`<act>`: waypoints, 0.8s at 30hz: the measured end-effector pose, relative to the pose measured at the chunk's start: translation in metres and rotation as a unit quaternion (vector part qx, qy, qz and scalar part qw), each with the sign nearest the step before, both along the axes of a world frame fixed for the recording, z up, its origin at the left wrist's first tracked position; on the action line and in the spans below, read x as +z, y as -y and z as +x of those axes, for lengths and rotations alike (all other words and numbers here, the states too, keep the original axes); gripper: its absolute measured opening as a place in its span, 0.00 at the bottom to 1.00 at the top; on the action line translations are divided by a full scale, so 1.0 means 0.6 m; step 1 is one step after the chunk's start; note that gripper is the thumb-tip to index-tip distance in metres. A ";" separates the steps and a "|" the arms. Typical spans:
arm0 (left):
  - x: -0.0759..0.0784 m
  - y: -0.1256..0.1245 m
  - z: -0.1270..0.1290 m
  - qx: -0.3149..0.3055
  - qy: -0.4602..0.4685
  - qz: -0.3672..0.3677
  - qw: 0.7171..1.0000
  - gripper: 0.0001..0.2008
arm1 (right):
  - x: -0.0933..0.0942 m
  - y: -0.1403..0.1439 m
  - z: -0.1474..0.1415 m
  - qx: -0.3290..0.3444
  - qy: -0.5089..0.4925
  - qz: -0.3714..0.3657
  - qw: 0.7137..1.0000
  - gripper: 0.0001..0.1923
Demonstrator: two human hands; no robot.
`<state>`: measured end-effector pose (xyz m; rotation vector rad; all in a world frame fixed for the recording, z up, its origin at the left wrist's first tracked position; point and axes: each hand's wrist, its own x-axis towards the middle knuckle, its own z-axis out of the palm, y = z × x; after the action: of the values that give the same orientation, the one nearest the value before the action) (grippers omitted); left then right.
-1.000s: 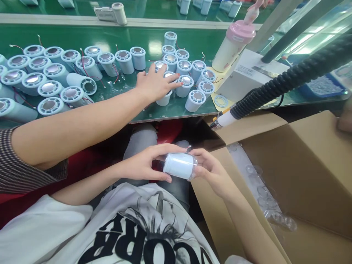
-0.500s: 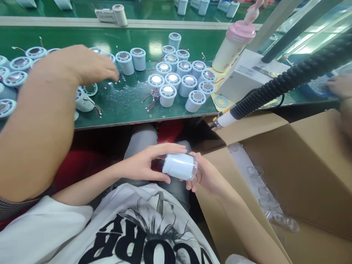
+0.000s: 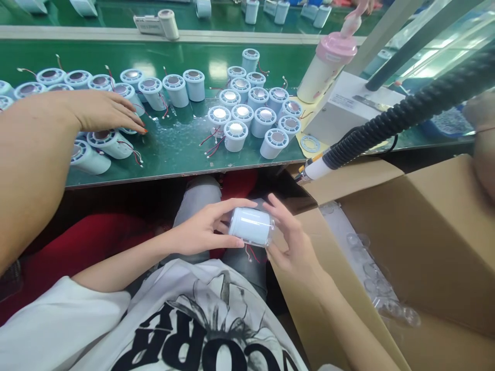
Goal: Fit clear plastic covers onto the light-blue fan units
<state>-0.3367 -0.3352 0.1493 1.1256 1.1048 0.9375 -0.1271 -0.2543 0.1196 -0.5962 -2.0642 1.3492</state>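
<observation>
The left hand (image 3: 201, 226) is clamped round one pale-blue cylinder (image 3: 249, 225) at lower centre; the right hand's (image 3: 296, 242) fingers stand parted at its end. A clear cover (image 3: 271, 226) seems already on, red wires (image 3: 252, 252) out. Fourteen cylinders (image 3: 235, 136) wait upper centre, covers unclear; those at left, behind a co-worker's arm (image 3: 34, 154), are uncountable.

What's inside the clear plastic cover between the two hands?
The clear plastic cover holds a pale blue cylinder. The cylinder's underside and end faces are turned away, so hidden.
</observation>
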 end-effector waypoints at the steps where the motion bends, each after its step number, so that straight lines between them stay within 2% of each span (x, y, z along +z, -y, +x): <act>1: 0.001 -0.001 0.000 -0.002 0.016 -0.012 1.000 0.30 | -0.001 0.001 0.002 0.021 -0.012 0.068 0.997 0.27; 2: 0.001 -0.001 0.000 -0.007 0.028 -0.019 0.999 0.30 | -0.001 0.001 0.003 0.038 -0.014 0.105 0.994 0.28; 3: 0.001 -0.002 -0.001 -0.014 0.031 -0.020 0.999 0.31 | 0.000 0.001 0.004 0.046 -0.013 0.105 0.993 0.28; 4: 0.001 -0.002 -0.003 -0.021 0.021 -0.009 1.000 0.32 | 0.001 0.001 0.004 0.050 -0.014 0.071 0.996 0.28; 6: 0.000 -0.003 -0.009 -0.035 -0.030 0.050 0.998 0.34 | 0.004 -0.001 0.002 0.060 -0.021 -0.073 0.995 0.29; 8: -0.001 -0.004 -0.014 -0.047 -0.080 0.120 0.988 0.35 | 0.007 -0.001 0.001 0.073 -0.034 -0.227 0.971 0.30; 10: -0.003 -0.005 -0.016 -0.054 -0.084 0.140 0.985 0.34 | 0.008 -0.001 0.001 0.071 -0.047 -0.308 0.947 0.30; 17: -0.008 -0.012 0.000 -0.062 0.033 0.039 0.997 0.36 | 0.021 -0.009 0.012 0.054 -0.018 -0.384 0.922 0.30; 24: -0.020 -0.021 0.003 -0.067 -0.021 0.109 0.992 0.36 | 0.023 -0.015 0.019 0.044 -0.037 -0.436 0.898 0.30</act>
<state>-0.3352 -0.3227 0.1373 1.3871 0.9630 0.9479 -0.1157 -0.2451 0.1333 -0.7901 -1.3450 2.3109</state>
